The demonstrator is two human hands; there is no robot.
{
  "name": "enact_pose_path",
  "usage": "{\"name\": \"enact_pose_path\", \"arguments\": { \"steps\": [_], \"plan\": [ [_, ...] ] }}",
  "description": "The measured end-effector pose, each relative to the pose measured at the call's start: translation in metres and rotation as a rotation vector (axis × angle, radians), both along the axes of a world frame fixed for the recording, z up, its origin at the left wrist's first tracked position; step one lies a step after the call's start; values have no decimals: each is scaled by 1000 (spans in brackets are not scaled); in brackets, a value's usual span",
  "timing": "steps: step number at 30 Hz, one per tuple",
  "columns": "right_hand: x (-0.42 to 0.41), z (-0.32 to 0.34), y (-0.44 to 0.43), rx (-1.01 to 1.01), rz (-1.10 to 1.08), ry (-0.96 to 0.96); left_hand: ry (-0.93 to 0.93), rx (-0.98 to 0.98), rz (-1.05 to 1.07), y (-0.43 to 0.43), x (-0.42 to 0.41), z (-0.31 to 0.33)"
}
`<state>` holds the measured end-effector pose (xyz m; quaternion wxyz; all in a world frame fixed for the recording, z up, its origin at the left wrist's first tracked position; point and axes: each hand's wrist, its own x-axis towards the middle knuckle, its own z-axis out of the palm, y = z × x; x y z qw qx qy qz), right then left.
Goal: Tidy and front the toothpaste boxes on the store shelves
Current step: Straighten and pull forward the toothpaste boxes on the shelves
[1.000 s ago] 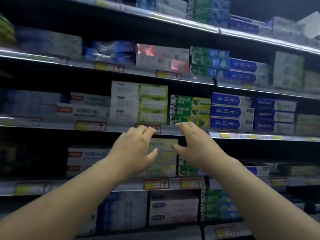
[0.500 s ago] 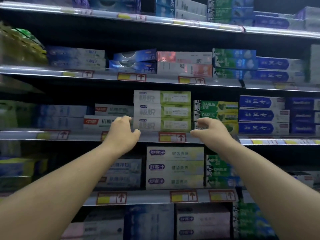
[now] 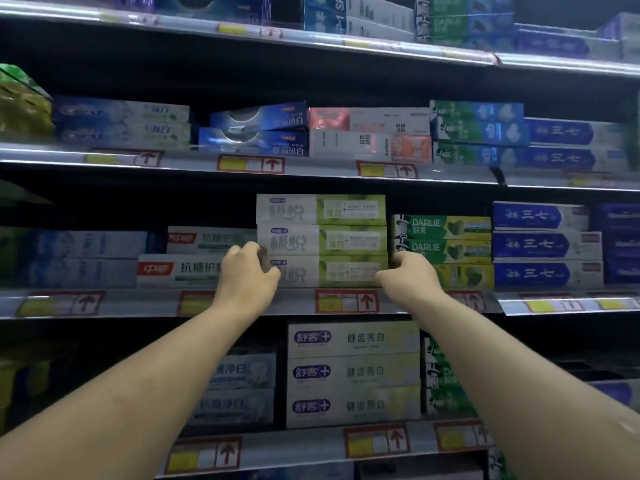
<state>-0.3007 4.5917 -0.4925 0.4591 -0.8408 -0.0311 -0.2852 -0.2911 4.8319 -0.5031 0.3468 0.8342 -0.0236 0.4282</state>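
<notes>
A stack of three white-and-green toothpaste boxes stands on the middle shelf. My left hand grips the stack's left end, fingers curled round the lower two boxes and thumb on the bottom box's front. My right hand holds the right end, its fingers hooked into the gap beside the green Darlie boxes. Left of the stack lie two white boxes with red logos, the lower one jutting further left.
Blue boxes fill the shelf to the right of the Darlie ones. White-yellow boxes are stacked on the shelf below. The shelf above carries blue, pink-white and green boxes. Price labels line every shelf edge.
Both hands rose from the lower shelf to the middle one, spread apart and closed on the two ends of the white-and-green stack. The camera view tilted up slightly.
</notes>
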Motion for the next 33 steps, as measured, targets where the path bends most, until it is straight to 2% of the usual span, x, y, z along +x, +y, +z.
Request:
{"name": "enact_pose_path", "arguments": {
  "steps": [6,16,21,33],
  "plan": [
    [9,-1,-3,92,41,18,16,-104,45,-1,14,-5],
    [23,1,1,276,112,-26,-63,-43,38,10,22,-14],
    [26,1,-1,346,145,-12,-99,55,49,14,20,-20],
    [26,0,-3,358,135,-6,-125,41,38,14,19,-18]
  ]
}}
